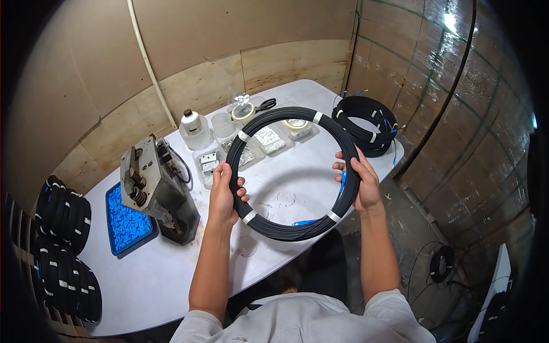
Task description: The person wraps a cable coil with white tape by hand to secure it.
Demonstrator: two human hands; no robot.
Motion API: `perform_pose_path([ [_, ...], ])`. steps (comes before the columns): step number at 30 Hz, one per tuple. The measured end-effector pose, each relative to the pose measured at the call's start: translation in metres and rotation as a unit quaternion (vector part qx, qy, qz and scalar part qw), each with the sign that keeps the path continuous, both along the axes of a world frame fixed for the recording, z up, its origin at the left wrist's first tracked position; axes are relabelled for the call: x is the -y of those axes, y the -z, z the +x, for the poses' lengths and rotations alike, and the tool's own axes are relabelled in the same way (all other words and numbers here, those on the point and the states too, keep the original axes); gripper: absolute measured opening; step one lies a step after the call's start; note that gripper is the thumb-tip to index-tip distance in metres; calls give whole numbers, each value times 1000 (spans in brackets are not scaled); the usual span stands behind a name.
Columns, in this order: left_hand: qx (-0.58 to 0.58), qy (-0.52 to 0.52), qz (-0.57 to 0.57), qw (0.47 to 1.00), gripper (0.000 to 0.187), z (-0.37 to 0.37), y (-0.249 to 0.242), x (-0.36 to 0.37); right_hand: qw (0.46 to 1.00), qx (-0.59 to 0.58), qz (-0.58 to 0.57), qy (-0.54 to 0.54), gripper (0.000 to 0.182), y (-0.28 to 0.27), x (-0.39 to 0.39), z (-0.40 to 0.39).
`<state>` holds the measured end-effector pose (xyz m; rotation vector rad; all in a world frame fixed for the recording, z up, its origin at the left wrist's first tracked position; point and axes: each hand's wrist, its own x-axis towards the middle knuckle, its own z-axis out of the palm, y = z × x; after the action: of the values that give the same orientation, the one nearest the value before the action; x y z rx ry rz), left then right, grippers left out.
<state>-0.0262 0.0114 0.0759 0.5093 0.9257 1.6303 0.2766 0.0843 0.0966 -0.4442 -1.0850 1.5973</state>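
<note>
A large coil of black cable [270, 230] is held up over the white table, tied with several white tape bands. My left hand [225, 191] grips its left side, fingers curled round the bundle. On the opposite side my right hand [362, 178] is wrapped around the coil. One blue connector [343, 182] shows at the inner edge by the right fingers. Another blue connector [304, 222] sits at the bottom of the ring. Through the coil's opening I see part of the tabletop and some small trays.
A metal press [163, 191] stands left beside a blue tray [150, 235] of small blue parts. Behind the coil are a bottle [193, 127], parts boxes [207, 164] and scissors [266, 104]. Black coils [366, 123] lie at the back right; more coils [64, 280] are stacked left.
</note>
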Motion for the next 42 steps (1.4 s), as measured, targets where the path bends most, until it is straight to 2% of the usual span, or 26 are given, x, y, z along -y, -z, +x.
perform_pose_path([
  [3,-26,-18,83,996,33,8,-6,9,994,32,-14,102,55,4,-6,-1],
  [6,-94,26,165,982,36,11,-11,16,991,9,-82,105,55,9,-9,-2],
  [7,-153,25,211,965,38,4,-4,13,992,14,-95,76,58,11,-11,3],
  [8,-155,26,212,965,38,-3,-5,13,993,12,-94,77,58,16,-13,11],
  [10,-197,7,116,974,39,-14,-10,14,995,-29,-50,-81,68,16,-14,22],
  [11,-182,-14,116,976,43,-16,-12,11,993,-32,-57,-94,77,15,-11,28],
  [12,-183,-48,99,977,55,-18,-15,5,993,-32,-57,-95,77,19,-10,31],
  [14,-84,-1,83,993,65,-27,-26,10,988,123,69,-61,69,26,-12,37],
  [15,-52,64,117,990,73,-33,-27,15,963,245,109,-23,71,14,-7,37],
  [16,-64,95,147,982,70,-36,-26,17,958,270,94,-6,60,7,-2,34],
  [18,-127,88,124,980,58,-45,-11,18,911,370,168,72,38,26,-24,46],
  [19,-222,112,119,961,49,-46,-19,21,911,370,170,72,38,30,-28,43],
  [20,-222,111,120,961,49,-44,-27,23,903,354,201,136,37,33,-30,40],
  [21,-294,110,64,947,48,-40,-34,24,891,336,232,199,40,36,-33,36],
  [22,-364,108,6,925,47,-36,-40,24,891,336,232,199,40,38,-35,32],
  [23,-420,95,-45,902,48,-34,-45,25,884,315,240,250,43,40,-37,27],
  [24,-420,96,-44,902,48,-37,-34,19,873,294,247,301,46,43,-39,21],
  [25,-495,66,-26,866,48,-42,-16,10,940,205,120,246,47,46,-36,9],
  [26,-566,34,-6,823,48,-48,-2,4,939,205,119,248,47,43,-31,2],
  [28,-565,39,-44,823,50,-36,-1,2,975,110,-65,182,48,16,-10,-12],
  [30,-346,-66,35,935,46,-20,18,-7,972,130,-81,177,48,15,-10,-12],
  [31,-125,-92,-3,988,35,5,3,-4,985,78,-95,118,47,16,-9,-13],
  [33,-66,-51,-29,996,31,-1,6,-6,993,-28,-111,29,45,9,-8,-15],
  [37,1,-31,-42,999,27,5,7,-4,995,-49,-67,62,48,-7,5,-23],
  [40,-39,-49,-11,998,26,21,-3,5,993,-13,-88,84,48,7,-16,-12],
  [42,-47,-57,-3,997,26,27,-11,9,991,-33,-105,81,47,13,-21,-9],
])
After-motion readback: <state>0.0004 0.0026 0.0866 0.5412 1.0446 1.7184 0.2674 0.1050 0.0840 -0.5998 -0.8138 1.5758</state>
